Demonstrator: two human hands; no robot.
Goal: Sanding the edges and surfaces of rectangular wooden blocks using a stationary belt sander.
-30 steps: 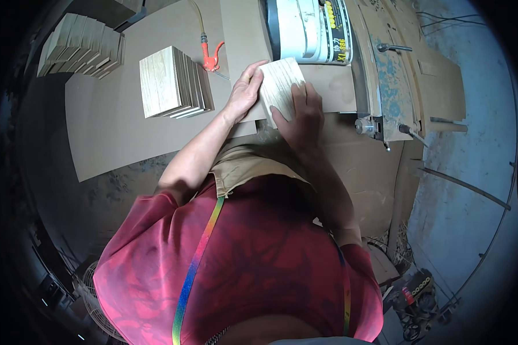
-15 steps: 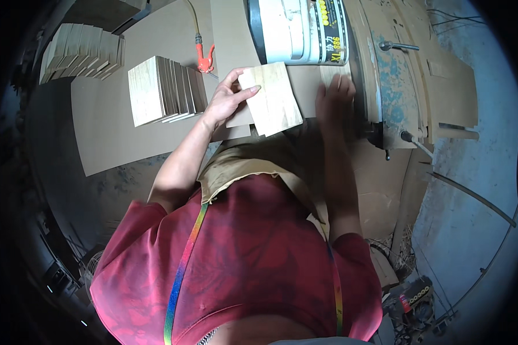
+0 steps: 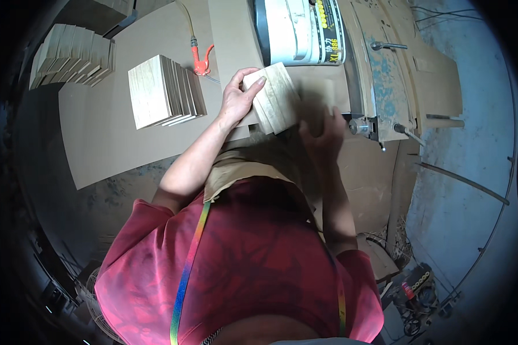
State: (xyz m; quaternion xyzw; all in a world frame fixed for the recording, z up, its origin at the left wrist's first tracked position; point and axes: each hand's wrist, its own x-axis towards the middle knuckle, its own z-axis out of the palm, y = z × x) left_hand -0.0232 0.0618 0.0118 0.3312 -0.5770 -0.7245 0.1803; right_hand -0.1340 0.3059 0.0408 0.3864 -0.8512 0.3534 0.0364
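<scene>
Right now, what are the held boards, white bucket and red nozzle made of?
Held boards: probably wood, seemingly bare, with pale grain lines.
White bucket: likely plastic, its smooth, rounded wall slightly glossy.
Red nozzle: plastic or painted metal; its even colour leaves that open.

Left fingers [image 3: 242, 73] holding boards [image 3: 276, 100], stack [image 3: 149, 93] nearby

Light brightened the stack [image 3: 149, 93]; the right hand [image 3: 324, 137] was dim, its board [image 3: 321, 92] blurred; edges curved into darkness.

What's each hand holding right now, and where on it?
Left hand: wooden boards, by their upper left edge, thumb on top. Right hand: at the lower part of a blurred board; whether gripped, I can't tell.
</scene>
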